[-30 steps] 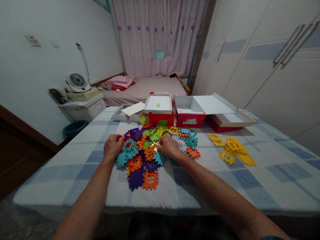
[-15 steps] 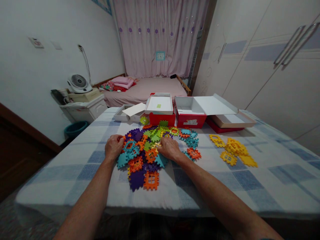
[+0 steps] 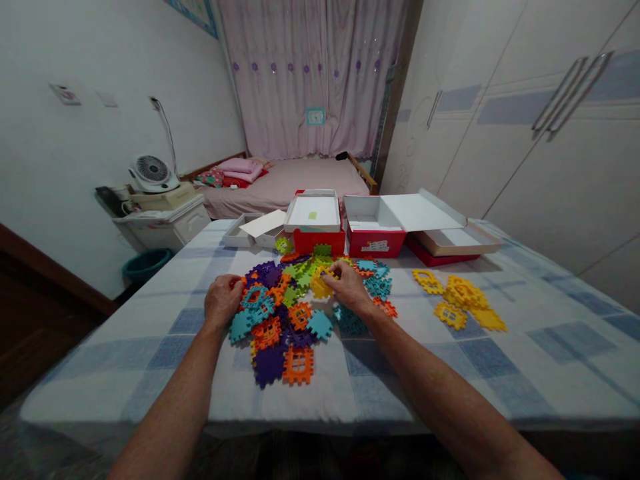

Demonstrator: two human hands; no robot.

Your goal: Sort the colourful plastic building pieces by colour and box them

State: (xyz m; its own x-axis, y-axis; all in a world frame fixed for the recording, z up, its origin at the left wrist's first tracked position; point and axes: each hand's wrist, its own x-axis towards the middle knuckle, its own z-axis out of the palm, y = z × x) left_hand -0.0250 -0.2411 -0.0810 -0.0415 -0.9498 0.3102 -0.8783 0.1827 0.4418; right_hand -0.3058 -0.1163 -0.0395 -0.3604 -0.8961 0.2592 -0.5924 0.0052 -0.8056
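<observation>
A yellow piece (image 3: 319, 287) was held over the right-hand part of the pile (image 3: 287, 312), clamped between the thumb and fingers of the right hand (image 3: 349, 288). It was tilted, with a broad face turned toward the viewer; a long axis could not be made out. At the pile's left edge the left hand (image 3: 223, 300) was rested, its fingertips drawn together; whether anything was gripped could not be told. The pile was made up of thin, plastic-looking squares with toothed edges, some solid, some window-like, in purple, orange, blue and green. Yellow squares (image 3: 464, 293) were heaped well right of the pile; beyond it, red boxes (image 3: 320, 242) were set.
</observation>
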